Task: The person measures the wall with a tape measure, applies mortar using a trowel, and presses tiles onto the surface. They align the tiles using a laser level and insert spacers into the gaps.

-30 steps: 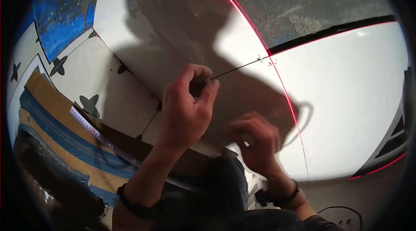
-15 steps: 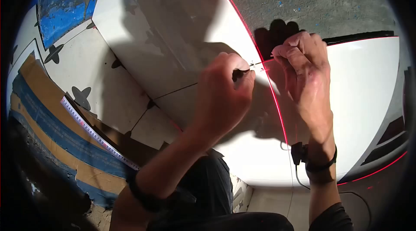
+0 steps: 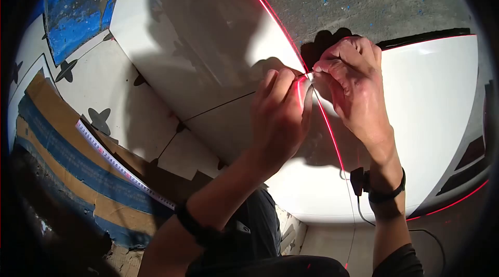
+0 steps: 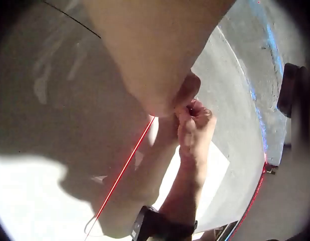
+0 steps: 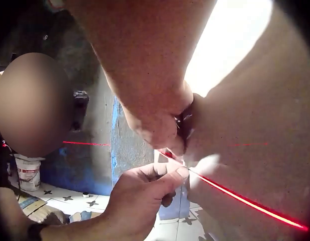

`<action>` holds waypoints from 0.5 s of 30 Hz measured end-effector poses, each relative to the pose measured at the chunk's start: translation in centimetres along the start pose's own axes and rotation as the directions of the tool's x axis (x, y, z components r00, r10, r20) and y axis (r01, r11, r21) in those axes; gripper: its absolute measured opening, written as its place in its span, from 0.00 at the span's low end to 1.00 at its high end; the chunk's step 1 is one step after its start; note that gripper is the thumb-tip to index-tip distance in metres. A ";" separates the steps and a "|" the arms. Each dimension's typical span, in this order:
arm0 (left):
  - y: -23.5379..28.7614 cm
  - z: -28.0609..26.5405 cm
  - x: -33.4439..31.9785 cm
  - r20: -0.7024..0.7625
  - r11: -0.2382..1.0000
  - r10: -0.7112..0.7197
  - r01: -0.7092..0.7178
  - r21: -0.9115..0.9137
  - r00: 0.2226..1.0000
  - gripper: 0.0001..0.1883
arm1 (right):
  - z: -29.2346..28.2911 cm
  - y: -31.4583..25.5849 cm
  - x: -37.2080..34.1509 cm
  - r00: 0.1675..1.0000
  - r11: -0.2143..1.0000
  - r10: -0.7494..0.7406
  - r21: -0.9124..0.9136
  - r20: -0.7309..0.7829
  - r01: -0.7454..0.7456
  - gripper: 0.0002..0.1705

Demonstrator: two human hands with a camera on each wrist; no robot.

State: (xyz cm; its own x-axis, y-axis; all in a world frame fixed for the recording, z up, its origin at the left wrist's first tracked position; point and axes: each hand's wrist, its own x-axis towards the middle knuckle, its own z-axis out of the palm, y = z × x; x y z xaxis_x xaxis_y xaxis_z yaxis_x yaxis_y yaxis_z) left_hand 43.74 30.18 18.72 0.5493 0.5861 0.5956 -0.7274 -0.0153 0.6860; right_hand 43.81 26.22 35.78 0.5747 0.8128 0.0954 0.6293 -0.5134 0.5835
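In the head view my left hand (image 3: 280, 113) and right hand (image 3: 356, 87) meet at a corner where large white tiles (image 3: 431, 100) join on the wall. The left thumb and forefinger pinch at the joint, around a tiny piece mostly covered by the fingertips; I cannot tell its kind. The right hand is curled, thumb and forefinger pinched at the same corner. From the right wrist, the left hand (image 5: 145, 193) appears with its thumb tip at the tile edge, and small shiny bits (image 5: 179, 120) show within the right hand's curled fingers. A red laser line (image 3: 330, 126) runs through the joint.
Bare grey wall (image 3: 405, 1) rises above the tiles. On the left, a measuring tape (image 3: 112, 160) lies along cardboard (image 3: 78, 173) over patterned floor tiles (image 3: 138, 105). A cable (image 3: 442, 246) trails from the right wrist. A white bucket (image 5: 28, 173) stands by another person.
My right hand has risen from low near my lap to the tile corner. The left hand has moved right and up along the joint, and both hands now meet there.
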 end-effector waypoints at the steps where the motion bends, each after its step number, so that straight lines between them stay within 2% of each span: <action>1: -0.1 0.0 0.0 0.000 1.000 0.002 -0.002 0.004 1.000 0.03 | 0.1 -0.1 0.0 1.000 1.000 -0.001 0.003 -0.003 0.001 0.09; 7: -0.3 0.3 -0.1 0.003 0.999 0.044 -0.044 0.017 0.999 0.04 | 0.2 0.1 0.0 0.999 1.000 -0.025 -0.007 -0.023 0.025 0.09; 12: -0.9 0.6 -0.4 -0.060 0.986 0.168 -0.168 0.005 0.984 0.06 | 0.3 -0.1 0.3 1.000 0.999 -0.022 -0.028 -0.006 0.022 0.08; 15: -1.3 -0.2 -0.5 -0.015 0.987 0.156 -0.156 -0.031 0.988 0.05 | 0.3 -0.4 0.5 1.000 0.999 -0.009 -0.034 0.024 0.010 0.08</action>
State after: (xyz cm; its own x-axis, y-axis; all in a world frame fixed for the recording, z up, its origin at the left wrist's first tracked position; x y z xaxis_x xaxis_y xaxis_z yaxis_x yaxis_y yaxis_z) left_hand 44.33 30.05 17.49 0.4228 0.5890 0.6887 -0.8167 -0.0818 0.5713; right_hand 44.05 26.72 35.34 0.5813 0.8106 0.0711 0.6165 -0.4958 0.6116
